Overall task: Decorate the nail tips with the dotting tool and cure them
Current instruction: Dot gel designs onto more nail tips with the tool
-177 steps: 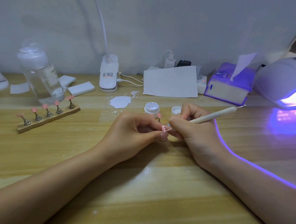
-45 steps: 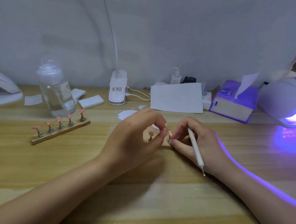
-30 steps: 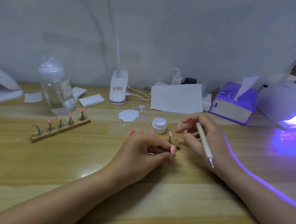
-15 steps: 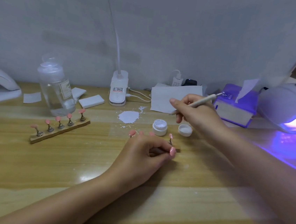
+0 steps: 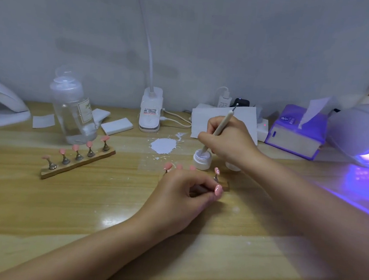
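Near half of desk (image 5: 57, 217) open, bare wood. Mid-desk crowded: left nail stand (image 5: 77, 162), clear bottle (image 5: 74, 107), lamp base (image 5: 150, 111), white spill (image 5: 163, 145), gel jar (image 5: 202, 158). Right side blocked by tissue box (image 5: 295, 135) and lit UV lamp (image 5: 366, 134).

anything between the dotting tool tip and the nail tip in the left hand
Nothing visible. The dotting tool dips into the small white jar; bare table separates it from the nail tip pinched by the left hand.
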Demonstrator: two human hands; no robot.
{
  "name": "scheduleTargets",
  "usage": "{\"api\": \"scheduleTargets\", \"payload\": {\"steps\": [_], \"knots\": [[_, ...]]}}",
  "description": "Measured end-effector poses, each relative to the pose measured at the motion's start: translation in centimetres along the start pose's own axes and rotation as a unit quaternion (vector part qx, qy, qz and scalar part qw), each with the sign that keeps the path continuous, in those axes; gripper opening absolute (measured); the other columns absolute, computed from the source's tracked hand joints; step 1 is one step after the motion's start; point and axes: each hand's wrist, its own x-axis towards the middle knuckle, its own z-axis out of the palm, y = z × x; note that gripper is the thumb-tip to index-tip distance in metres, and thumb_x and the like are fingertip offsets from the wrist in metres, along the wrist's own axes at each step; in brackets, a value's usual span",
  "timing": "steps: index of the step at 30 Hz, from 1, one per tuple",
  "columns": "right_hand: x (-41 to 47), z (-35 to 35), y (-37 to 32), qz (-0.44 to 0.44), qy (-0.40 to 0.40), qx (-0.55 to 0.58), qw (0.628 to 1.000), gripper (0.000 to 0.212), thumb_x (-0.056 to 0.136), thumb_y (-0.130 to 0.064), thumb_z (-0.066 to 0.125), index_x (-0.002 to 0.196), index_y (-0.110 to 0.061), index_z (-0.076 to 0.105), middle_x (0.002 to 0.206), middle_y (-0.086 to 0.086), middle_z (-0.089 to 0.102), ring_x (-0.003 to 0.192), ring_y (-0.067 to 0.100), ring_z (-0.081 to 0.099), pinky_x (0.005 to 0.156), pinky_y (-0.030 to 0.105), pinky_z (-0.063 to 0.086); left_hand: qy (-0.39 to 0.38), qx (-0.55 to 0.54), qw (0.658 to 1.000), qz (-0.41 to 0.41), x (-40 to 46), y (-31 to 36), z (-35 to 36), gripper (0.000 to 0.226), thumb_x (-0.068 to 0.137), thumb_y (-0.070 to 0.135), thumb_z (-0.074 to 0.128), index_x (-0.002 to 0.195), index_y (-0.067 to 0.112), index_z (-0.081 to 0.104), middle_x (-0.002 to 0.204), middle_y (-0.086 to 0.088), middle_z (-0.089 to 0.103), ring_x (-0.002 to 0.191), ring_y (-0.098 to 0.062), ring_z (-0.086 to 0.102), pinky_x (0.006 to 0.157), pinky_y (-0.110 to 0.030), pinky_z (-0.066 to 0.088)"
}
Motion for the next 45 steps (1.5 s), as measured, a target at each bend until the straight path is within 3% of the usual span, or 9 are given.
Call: {"api": "scheduleTargets", "payload": {"steps": [3, 8, 13, 17, 20, 22, 27, 35, 45], "knots": [[0.0, 0.2, 0.0, -0.004, -0.010, -0.004, 1.000, 0.031, 0.071, -0.015, 0.061, 0.046, -0.018, 0.042, 0.047, -0.004, 0.048, 0.054, 0.014, 0.046, 0.053, 0.026, 0.036, 0.005, 0.011, 1.000, 0.001, 0.0, 0.0, 0.0, 0.009, 0.082, 0.012, 0.067, 0.074, 0.014, 0.070, 0.066, 0.005, 0.071, 0.071, 0.003, 0.059, 0.076, 0.012, 0.015], [-0.3, -0.3, -0.1, 0.003, -0.006, -0.002, 1.000, 0.032, 0.076, -0.018, 0.061, 0.049, -0.018, 0.042, 0.047, -0.005, 0.048, 0.058, 0.013, 0.050, 0.056, 0.026, 0.039, 0.001, -0.007, 1.000, 0.006, -0.1, 0.2, -0.1, 0.008, 0.081, 0.006, 0.068, 0.075, 0.010, 0.071, 0.071, 0.002, 0.072, 0.070, 0.008, 0.059, 0.068, 0.012, 0.022], [-3.0, -2.3, -0.8, 0.008, 0.078, 0.167, 0.983, 0.033, 0.089, -0.039, 0.055, 0.062, -0.019, 0.054, 0.045, -0.009, 0.061, 0.040, -0.001, 0.048, 0.045, 0.010, 0.038, -0.007, -0.007, 1.000, 0.013, -0.2, 0.2, -0.2, 0.009, 0.078, 0.001, 0.069, 0.074, 0.009, 0.072, 0.066, 0.012, 0.068, 0.069, 0.020, 0.054, 0.070, 0.012, 0.021], [-7.2, -2.8, -0.6, 0.039, 0.078, 0.293, 0.952, 0.029, 0.076, -0.043, 0.065, 0.062, -0.019, 0.061, 0.055, -0.003, 0.066, 0.049, 0.004, 0.054, 0.056, 0.021, 0.050, -0.010, -0.003, 1.000, 0.019, 0.0, 0.1, -0.3, 0.009, 0.077, 0.000, 0.070, 0.074, 0.007, 0.073, 0.065, 0.013, 0.068, 0.064, 0.019, 0.053, 0.070, 0.010, 0.026], [-9.7, -2.3, -0.7, 0.064, 0.102, 0.335, 0.935, 0.038, 0.055, -0.048, 0.071, 0.054, -0.016, 0.050, 0.047, -0.009, 0.053, 0.047, 0.004, 0.053, 0.066, 0.037, 0.055, -0.012, 0.003, 1.000, 0.019, 0.0, 0.2, -0.3, 0.009, 0.076, -0.001, 0.070, 0.076, 0.007, 0.074, 0.069, 0.011, 0.069, 0.065, 0.012, 0.058, 0.071, 0.009, 0.028], [-10.3, -1.9, -0.9, 0.055, 0.108, 0.351, 0.929, 0.042, 0.060, -0.039, 0.071, 0.053, -0.011, 0.042, 0.039, -0.013, 0.044, 0.039, 0.002, 0.048, 0.064, 0.041, 0.055, -0.010, 0.010, 1.000, 0.019, -0.1, 0.2, -0.4, 0.010, 0.076, -0.001, 0.070, 0.075, 0.008, 0.074, 0.070, 0.013, 0.069, 0.068, 0.007, 0.060, 0.071, 0.008, 0.029], [-10.1, -1.6, -0.6, 0.037, 0.078, 0.398, 0.913, 0.036, 0.082, -0.004, 0.063, 0.056, -0.005, 0.038, 0.035, -0.007, 0.039, 0.032, 0.008, 0.051, 0.048, 0.025, 0.055, -0.010, 0.003, 1.000, 0.024, 0.1, 0.2, -0.3, 0.009, 0.075, -0.002, 0.070, 0.077, 0.006, 0.074, 0.076, 0.010, 0.070, 0.073, 0.001, 0.064, 0.072, 0.007, 0.032], [-10.1, -1.5, -0.3, 0.021, 0.062, 0.347, 0.936, 0.036, 0.074, 0.013, 0.054, 0.051, -0.007, 0.035, 0.031, -0.007, 0.043, 0.031, -0.003, 0.047, 0.038, 0.009, 0.038, 0.001, 0.042, 0.998, 0.038, 0.2, 0.0, -0.2, 0.009, 0.073, 0.003, 0.073, 0.076, 0.011, 0.076, 0.075, 0.009, 0.073, 0.073, -0.009, 0.066, 0.073, 0.006, 0.030], [-10.3, -1.6, -0.5, 0.016, 0.049, 0.351, 0.935, 0.033, 0.074, 0.016, 0.053, 0.052, -0.004, 0.037, 0.031, -0.003, 0.042, 0.031, -0.001, 0.047, 0.037, 0.008, 0.034, -0.001, 0.067, 0.997, 0.032, 0.1, 0.0, -0.3, 0.008, 0.075, 0.010, 0.073, 0.077, 0.018, 0.076, 0.076, 0.016, 0.071, 0.080, -0.010, 0.067, 0.083, 0.003, 0.027]]}}
